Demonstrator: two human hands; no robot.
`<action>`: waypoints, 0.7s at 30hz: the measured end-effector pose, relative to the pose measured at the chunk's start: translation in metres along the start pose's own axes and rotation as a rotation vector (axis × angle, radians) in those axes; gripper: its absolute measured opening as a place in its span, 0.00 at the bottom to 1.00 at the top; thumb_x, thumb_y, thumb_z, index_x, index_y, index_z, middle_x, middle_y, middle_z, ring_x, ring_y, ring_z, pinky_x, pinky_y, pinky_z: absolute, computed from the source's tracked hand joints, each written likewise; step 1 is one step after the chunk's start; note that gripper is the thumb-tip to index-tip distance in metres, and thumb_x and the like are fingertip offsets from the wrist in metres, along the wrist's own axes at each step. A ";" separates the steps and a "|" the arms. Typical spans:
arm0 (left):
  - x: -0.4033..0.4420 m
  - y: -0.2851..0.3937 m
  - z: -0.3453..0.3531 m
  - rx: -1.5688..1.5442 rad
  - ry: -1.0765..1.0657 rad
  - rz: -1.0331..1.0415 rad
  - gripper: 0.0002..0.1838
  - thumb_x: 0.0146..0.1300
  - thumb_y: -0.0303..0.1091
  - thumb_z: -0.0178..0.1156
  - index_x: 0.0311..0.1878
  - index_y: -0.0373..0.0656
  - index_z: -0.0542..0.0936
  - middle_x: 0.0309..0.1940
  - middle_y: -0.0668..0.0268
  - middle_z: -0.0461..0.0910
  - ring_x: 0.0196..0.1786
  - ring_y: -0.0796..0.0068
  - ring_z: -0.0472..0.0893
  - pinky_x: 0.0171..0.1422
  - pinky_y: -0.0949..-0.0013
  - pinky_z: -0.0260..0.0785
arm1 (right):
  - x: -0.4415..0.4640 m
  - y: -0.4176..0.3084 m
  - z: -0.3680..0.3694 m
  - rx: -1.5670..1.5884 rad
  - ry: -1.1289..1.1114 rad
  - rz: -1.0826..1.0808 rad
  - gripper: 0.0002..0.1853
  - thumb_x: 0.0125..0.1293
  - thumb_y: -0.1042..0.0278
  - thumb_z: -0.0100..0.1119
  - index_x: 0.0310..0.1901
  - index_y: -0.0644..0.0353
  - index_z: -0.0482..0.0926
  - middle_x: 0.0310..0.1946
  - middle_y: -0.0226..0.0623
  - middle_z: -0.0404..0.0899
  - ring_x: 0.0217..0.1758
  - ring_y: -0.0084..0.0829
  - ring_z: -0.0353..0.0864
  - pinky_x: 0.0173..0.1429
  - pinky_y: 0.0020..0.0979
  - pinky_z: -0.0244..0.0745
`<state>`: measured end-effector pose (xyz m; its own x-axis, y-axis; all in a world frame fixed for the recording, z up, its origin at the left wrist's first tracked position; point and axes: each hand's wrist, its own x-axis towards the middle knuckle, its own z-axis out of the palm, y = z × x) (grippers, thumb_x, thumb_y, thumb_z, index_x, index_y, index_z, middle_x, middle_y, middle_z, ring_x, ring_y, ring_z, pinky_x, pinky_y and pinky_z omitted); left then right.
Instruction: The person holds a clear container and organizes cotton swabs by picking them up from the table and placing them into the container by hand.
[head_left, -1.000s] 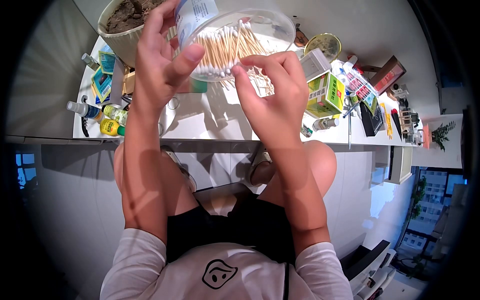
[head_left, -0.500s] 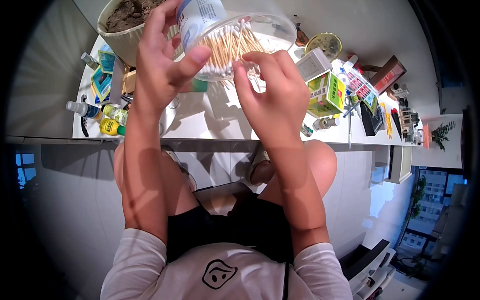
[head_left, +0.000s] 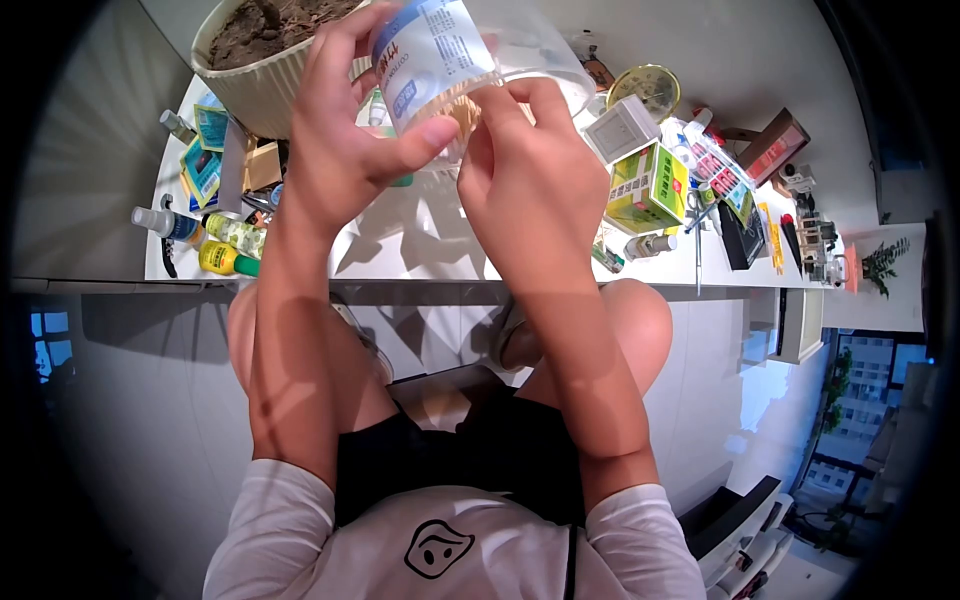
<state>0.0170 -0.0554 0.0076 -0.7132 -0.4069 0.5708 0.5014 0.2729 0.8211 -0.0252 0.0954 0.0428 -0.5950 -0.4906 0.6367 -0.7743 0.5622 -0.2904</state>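
Observation:
My left hand (head_left: 345, 135) is wrapped round a clear plastic tub (head_left: 435, 55) with a blue and white label, tilted above the table. Through its wall a few cotton swabs (head_left: 455, 112) show; most are hidden by the label and my fingers. At the tub's rim is my right hand (head_left: 535, 170), its fingers curled and closed against the opening. The fingertips are hidden behind the knuckles, so what they pinch cannot be made out.
A ribbed plant pot (head_left: 265, 90) stands at the back left, above several bottles, including a yellow bottle (head_left: 222, 258). Right of my hands are a green and yellow box (head_left: 650, 190), a white box (head_left: 622, 130) and small cosmetics on the white table (head_left: 420, 245).
The tub has turned, so its label now faces me and the swabs are largely out of sight. My right hand has moved up and in against the tub's rim.

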 end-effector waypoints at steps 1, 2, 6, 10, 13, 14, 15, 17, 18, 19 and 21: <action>0.000 0.001 0.001 0.001 0.001 0.000 0.51 0.45 0.51 0.72 0.67 0.33 0.59 0.60 0.55 0.65 0.65 0.65 0.65 0.69 0.61 0.58 | -0.001 0.000 0.001 -0.004 -0.046 0.013 0.08 0.48 0.73 0.61 0.32 0.60 0.79 0.34 0.37 0.77 0.28 0.40 0.80 0.31 0.38 0.74; 0.000 0.002 0.001 -0.014 0.004 -0.007 0.51 0.45 0.51 0.72 0.67 0.33 0.59 0.60 0.56 0.65 0.65 0.65 0.65 0.69 0.61 0.58 | -0.002 0.000 0.001 -0.009 -0.092 0.026 0.08 0.47 0.73 0.61 0.32 0.61 0.79 0.37 0.38 0.79 0.29 0.41 0.81 0.31 0.39 0.76; -0.001 -0.001 0.000 -0.011 -0.003 -0.002 0.52 0.45 0.51 0.73 0.67 0.33 0.59 0.60 0.55 0.64 0.65 0.64 0.65 0.69 0.61 0.58 | -0.004 0.000 0.007 -0.016 -0.095 0.012 0.08 0.46 0.74 0.61 0.31 0.62 0.79 0.40 0.40 0.79 0.30 0.42 0.82 0.32 0.38 0.76; 0.000 0.001 0.001 -0.007 0.006 0.008 0.51 0.45 0.52 0.72 0.67 0.33 0.58 0.60 0.55 0.64 0.65 0.64 0.64 0.69 0.61 0.57 | -0.004 -0.003 0.010 -0.026 -0.046 0.025 0.07 0.46 0.74 0.60 0.30 0.63 0.78 0.39 0.41 0.78 0.29 0.42 0.81 0.32 0.39 0.76; 0.001 0.000 -0.001 -0.012 -0.005 0.020 0.51 0.46 0.52 0.71 0.67 0.32 0.58 0.61 0.54 0.64 0.65 0.64 0.64 0.70 0.61 0.57 | -0.002 -0.003 0.010 -0.012 0.001 0.018 0.06 0.47 0.73 0.61 0.29 0.62 0.77 0.36 0.41 0.77 0.28 0.43 0.81 0.32 0.39 0.76; 0.002 -0.001 -0.001 -0.025 0.002 0.035 0.51 0.47 0.52 0.71 0.67 0.32 0.58 0.61 0.53 0.64 0.66 0.64 0.64 0.70 0.61 0.57 | -0.002 -0.002 0.010 0.003 0.039 -0.002 0.06 0.47 0.73 0.61 0.29 0.62 0.77 0.35 0.41 0.77 0.27 0.43 0.80 0.31 0.39 0.76; 0.003 -0.001 -0.001 -0.040 0.009 0.050 0.51 0.47 0.52 0.70 0.67 0.31 0.57 0.61 0.53 0.64 0.66 0.64 0.64 0.70 0.62 0.56 | -0.001 -0.002 0.008 0.001 0.038 0.000 0.06 0.47 0.73 0.61 0.29 0.62 0.77 0.35 0.41 0.77 0.27 0.43 0.80 0.31 0.39 0.76; 0.002 -0.001 -0.001 -0.043 0.006 0.046 0.51 0.47 0.52 0.70 0.67 0.30 0.57 0.61 0.53 0.63 0.66 0.63 0.64 0.70 0.62 0.56 | 0.001 -0.001 0.004 -0.024 0.036 0.069 0.04 0.49 0.73 0.60 0.28 0.62 0.76 0.30 0.40 0.76 0.26 0.44 0.80 0.29 0.39 0.74; 0.002 -0.001 -0.001 -0.044 0.003 0.042 0.52 0.47 0.53 0.70 0.67 0.30 0.57 0.62 0.52 0.63 0.66 0.63 0.64 0.70 0.62 0.56 | 0.002 0.001 0.005 -0.027 0.036 0.068 0.04 0.49 0.73 0.60 0.28 0.62 0.76 0.30 0.40 0.76 0.26 0.44 0.80 0.29 0.39 0.74; 0.002 0.000 0.001 -0.047 0.003 0.043 0.52 0.47 0.53 0.70 0.67 0.30 0.57 0.62 0.52 0.63 0.66 0.63 0.64 0.70 0.62 0.56 | 0.002 0.003 0.006 -0.022 0.037 0.043 0.04 0.50 0.73 0.60 0.27 0.62 0.76 0.27 0.40 0.76 0.25 0.44 0.79 0.28 0.39 0.74; 0.001 0.004 0.006 -0.067 0.035 0.025 0.51 0.48 0.52 0.70 0.67 0.30 0.57 0.61 0.52 0.64 0.65 0.64 0.65 0.70 0.63 0.56 | 0.005 0.005 0.008 -0.021 0.039 0.016 0.04 0.51 0.72 0.60 0.26 0.62 0.75 0.24 0.41 0.76 0.24 0.45 0.79 0.27 0.39 0.74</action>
<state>0.0154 -0.0496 0.0117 -0.6832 -0.4309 0.5896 0.5516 0.2247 0.8033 -0.0332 0.0906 0.0390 -0.5982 -0.4551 0.6596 -0.7598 0.5836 -0.2864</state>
